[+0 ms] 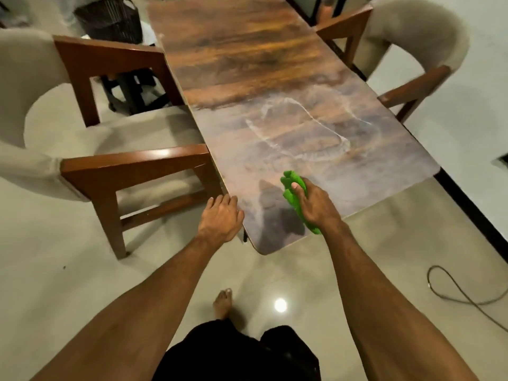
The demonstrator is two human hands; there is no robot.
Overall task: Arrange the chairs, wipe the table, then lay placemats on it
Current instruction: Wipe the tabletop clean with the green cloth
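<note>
Warm, rather dim light reaches us from overhead: a lamp mirrors as a white spot (280, 305) on the glossy floor (82, 270), nearer us than the left hand (220, 218) and the right hand (313, 204). Between them a soft shadow (275, 215) darkens the bench (242, 59). Glare streaks a chair armrest (162, 153) left of the left hand. The green cloth (295, 188) that the right hand grips looks sharp; far beyond both hands we see blur, and straight edges bow.

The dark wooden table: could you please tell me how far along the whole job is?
Done, apparently: the two cream wood-armed chairs flank the dark wooden table. In hand: the right grip holds a crumpled green cloth on the near end, beside wet streaks; the left grip rests on the edge. Left: the dry-looking far half, then placemats, none visible.
</note>
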